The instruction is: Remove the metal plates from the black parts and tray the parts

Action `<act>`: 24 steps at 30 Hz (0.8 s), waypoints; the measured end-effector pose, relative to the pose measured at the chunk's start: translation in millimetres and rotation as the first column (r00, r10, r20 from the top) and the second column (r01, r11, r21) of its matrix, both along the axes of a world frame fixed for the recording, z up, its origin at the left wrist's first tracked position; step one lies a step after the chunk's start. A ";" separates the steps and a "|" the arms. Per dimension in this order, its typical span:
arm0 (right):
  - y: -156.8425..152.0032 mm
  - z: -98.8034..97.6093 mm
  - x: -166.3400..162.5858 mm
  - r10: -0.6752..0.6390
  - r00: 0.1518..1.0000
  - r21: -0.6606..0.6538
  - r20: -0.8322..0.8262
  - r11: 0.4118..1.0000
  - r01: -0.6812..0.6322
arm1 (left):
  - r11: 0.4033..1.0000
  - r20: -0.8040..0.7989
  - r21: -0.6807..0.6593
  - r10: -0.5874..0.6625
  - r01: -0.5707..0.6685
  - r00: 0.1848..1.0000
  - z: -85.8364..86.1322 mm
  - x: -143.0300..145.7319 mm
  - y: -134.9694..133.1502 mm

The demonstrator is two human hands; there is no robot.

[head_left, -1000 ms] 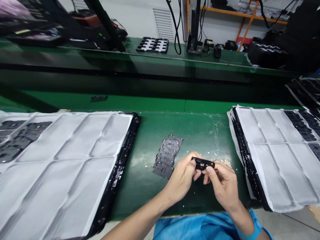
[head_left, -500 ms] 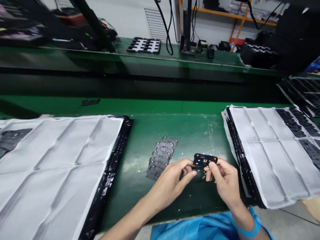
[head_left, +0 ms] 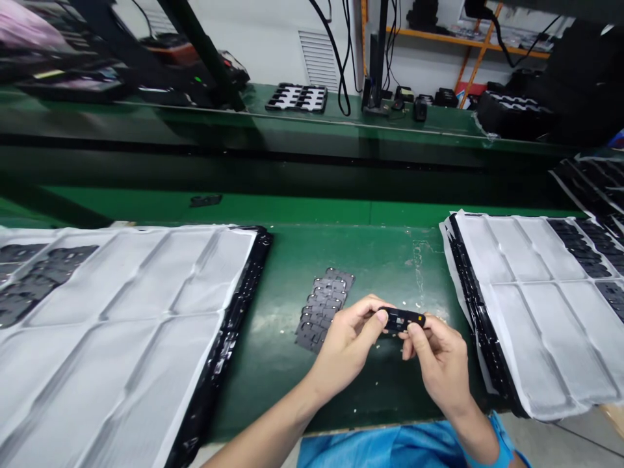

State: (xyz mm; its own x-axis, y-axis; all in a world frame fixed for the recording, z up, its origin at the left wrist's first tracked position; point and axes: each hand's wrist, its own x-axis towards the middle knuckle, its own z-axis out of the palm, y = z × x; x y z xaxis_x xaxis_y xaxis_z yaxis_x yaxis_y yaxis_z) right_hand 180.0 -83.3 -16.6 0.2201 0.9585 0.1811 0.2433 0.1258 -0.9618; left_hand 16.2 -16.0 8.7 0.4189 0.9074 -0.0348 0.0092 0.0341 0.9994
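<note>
Between my two hands is a small flat black plate (head_left: 402, 320) with cut-outs and a yellow square near its right end. My left hand (head_left: 351, 333) pinches its left end between thumb and fingers. The right end sits in the grip of my right hand (head_left: 441, 364), thumb on top. Just left of my left hand, an overlapping row of similar dark plates (head_left: 319, 309) lies on the green table (head_left: 287, 383). Tiny pale bits are scattered on the tabletop around my hands.
A large white-lined tray (head_left: 141, 331) with dark plates at its far left stands on the left. Another white-lined tray (head_left: 536, 312), holding plates at its right side, stands on the right. Behind runs a raised green shelf (head_left: 414, 127) bearing a slotted tray (head_left: 297, 97).
My left hand has closed its thumb and fingers onto the left end of the black plate. My right hand keeps its hold. The whole view has shifted slightly.
</note>
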 end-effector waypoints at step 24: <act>-6.1 -2.8 -4.5 0.043 0.998 -0.033 -0.040 0.998 -0.044 | 0.981 0.075 -0.152 0.137 -0.124 0.988 -15.8 2.5 -11.0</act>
State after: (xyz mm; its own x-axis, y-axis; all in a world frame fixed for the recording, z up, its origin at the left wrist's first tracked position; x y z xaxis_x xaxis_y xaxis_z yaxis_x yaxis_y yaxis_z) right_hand 175.5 -89.4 -19.4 0.1844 0.9728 0.1403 0.2001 0.1026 -0.9744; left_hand 18.7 -27.0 -7.1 0.3043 0.9421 -0.1407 -0.0899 0.1754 0.9804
